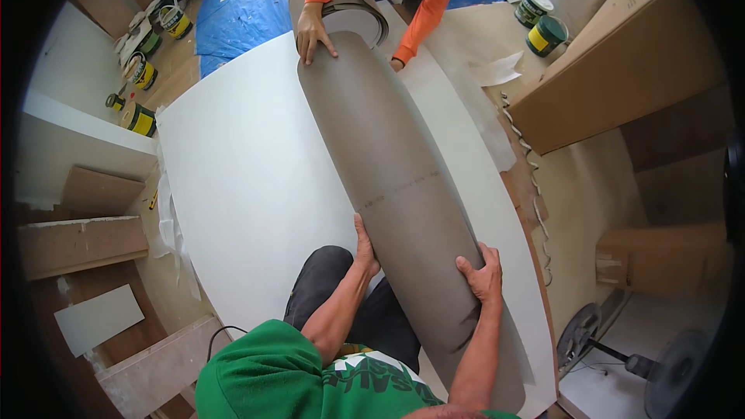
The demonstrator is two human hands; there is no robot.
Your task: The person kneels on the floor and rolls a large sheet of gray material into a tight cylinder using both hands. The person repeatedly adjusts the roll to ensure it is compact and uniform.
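A long rolled sheet [388, 140], brown-grey on its outer face, lies lengthwise over a wide white sheet [240, 132]. My left hand [365, 250] grips the roll's left edge, its fingers partly hidden against it. On the opposite edge, a little nearer to me, my right hand [483, 273] holds the roll with the thumb on top. The roll shows a crease just below that hand. At the far end, a co-worker in orange sleeves has one hand [313, 33] on the roll's top and the other hand [397, 64] low by its right side.
Behind the roll's far end stands another roll [365, 23] with a white inside. Paint cans [140, 71] line the left, with more cans [547, 35] at the back right. A large cardboard box [613, 70] and a dumbbell-like bar with discs [621, 357] lie right. Blue sheeting [240, 8] covers floor behind.
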